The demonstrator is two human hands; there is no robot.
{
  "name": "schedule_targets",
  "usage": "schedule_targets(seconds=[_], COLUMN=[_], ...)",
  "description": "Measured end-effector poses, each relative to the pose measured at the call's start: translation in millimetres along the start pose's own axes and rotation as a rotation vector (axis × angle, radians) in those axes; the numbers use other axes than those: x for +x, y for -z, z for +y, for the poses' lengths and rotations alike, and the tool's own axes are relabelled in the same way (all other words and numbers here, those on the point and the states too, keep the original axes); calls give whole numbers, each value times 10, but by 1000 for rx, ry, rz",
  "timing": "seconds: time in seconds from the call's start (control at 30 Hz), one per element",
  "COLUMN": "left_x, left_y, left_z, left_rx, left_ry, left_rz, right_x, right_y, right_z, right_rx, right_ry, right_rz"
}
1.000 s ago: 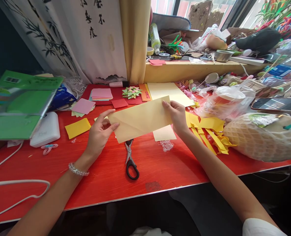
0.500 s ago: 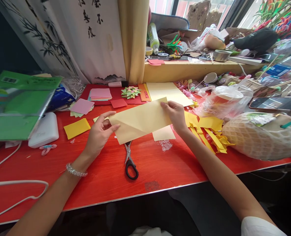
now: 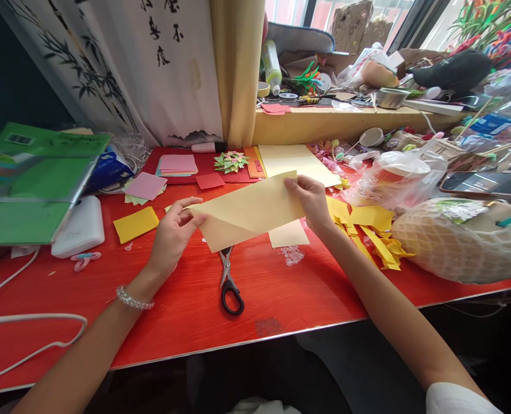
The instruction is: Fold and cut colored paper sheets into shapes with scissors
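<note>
A broad red-painted worktop spans the scene, backed on the left by a white curtain printed with black characters and bamboo. A round, pale item in white foam netting sits at the worktop's right, while a green plastic folder lies at its far left. Toward the back rests a large cream paper sheet.

At centre, a long rectangular strip of cream paper is held between two hands above the worktop, creased near its left end and tilted up to the right. The left hand grips the left end, thumb close to the fingers in a narrow pinch, its index finger extended along the upper edge. The right hand pinches the upper right corner, thumb on the near face, other fingers curled.

Below lie black-handled metal scissors, blade tips hidden behind the strip. Cut yellow paper pieces are heaped beyond the right forearm, and a yellow paper rectangle lies left of the left hand. Smallest are a cream paper square and a green-and-pink folded paper rosette.
</note>
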State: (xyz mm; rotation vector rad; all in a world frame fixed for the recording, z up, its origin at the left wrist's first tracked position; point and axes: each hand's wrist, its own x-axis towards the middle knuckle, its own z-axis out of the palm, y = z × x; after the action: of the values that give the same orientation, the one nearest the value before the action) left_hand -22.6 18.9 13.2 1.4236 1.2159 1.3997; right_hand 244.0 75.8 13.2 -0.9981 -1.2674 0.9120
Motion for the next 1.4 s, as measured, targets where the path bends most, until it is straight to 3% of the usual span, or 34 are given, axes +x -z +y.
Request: schedule_targets(seconds=[0.43, 1.4], left_x=[-1, 35], left_y=[22, 26], left_z=[-3, -64], left_rx=[35, 19], left_ry=[-51, -51], left_rz=[102, 96], right_x=[-41, -36], right_y=[-33, -34], right_z=[-63, -54], right_rx=[-18, -97], right_ry=[11, 26], right_rz=[-58, -13])
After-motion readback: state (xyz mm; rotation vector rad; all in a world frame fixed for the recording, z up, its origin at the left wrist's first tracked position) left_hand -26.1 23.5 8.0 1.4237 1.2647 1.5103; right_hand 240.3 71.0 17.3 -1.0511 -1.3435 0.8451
